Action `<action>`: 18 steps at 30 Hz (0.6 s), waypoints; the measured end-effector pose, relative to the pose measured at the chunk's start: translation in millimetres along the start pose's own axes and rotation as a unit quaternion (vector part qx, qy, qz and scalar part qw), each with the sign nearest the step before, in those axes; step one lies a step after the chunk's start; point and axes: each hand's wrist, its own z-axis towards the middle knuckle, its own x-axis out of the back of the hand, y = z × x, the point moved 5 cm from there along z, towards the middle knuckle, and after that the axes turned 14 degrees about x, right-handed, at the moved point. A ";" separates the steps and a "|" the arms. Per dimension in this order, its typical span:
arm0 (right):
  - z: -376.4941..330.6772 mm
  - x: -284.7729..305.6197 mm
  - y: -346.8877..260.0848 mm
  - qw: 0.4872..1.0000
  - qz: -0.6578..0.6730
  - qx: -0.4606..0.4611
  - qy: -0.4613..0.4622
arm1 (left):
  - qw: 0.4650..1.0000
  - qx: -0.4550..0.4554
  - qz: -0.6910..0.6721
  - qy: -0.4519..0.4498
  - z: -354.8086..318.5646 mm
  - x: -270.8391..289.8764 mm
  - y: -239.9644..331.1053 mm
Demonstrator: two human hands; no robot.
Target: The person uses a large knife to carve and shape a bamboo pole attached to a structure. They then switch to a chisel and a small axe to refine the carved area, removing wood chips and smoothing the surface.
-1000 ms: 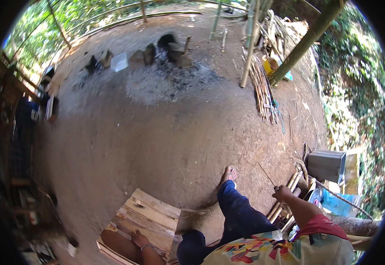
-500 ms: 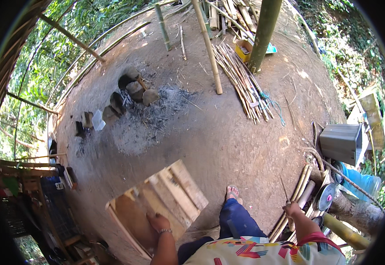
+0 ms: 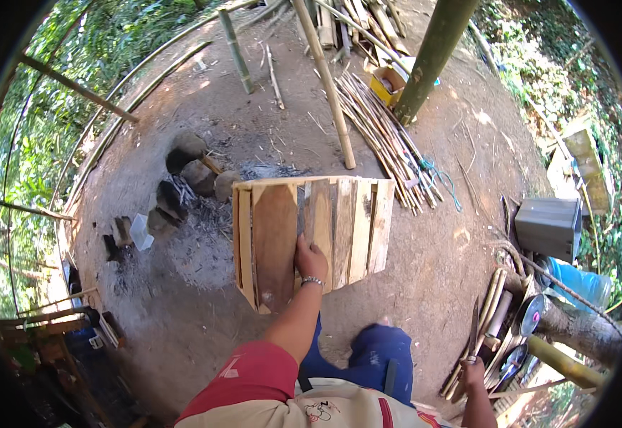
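Observation:
My left hand (image 3: 309, 258), with a bracelet at the wrist, grips a small slatted wooden box (image 3: 354, 228) by one of its boards. Its fingers go into a gap beside the wide brown board, so their tips are hidden. The box hangs tilted in front of me, above the dirt floor. Low on the right, my right hand (image 3: 472, 369) is closed around the handle of a long-bladed knife (image 3: 476, 324), the blade pointing away from me. Beside that hand lie bamboo poles (image 3: 493, 299) and a round pan lid (image 3: 532, 314).
Ahead to the left are hearth stones (image 3: 198, 176) with ash and a translucent plastic container (image 3: 140, 232). A bundle of thin sticks (image 3: 382, 135) lies beyond the box, near a thick bamboo post (image 3: 432, 60) and a yellow container (image 3: 386, 84). At right are a grey bin (image 3: 548, 227) and a log (image 3: 575, 327).
My left hand has lifted the wooden box forward and to the right, turning its slatted face toward me. The right hand and knife sit lower in view, the blade now more upright.

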 end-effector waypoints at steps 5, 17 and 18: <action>-37.5 -64.7 -35.7 0.981 0.159 -0.108 -0.012 | 0.995 -0.059 0.084 -0.007 41.1 -42.9 16.1; 0.5 -160.3 -57.8 0.972 0.140 -0.182 -0.058 | 0.954 -0.048 0.236 -0.177 102.9 -116.5 49.4; 0.2 -166.3 -65.6 0.969 0.142 -0.198 -0.051 | 0.945 -0.050 0.260 -0.190 113.0 -123.5 50.7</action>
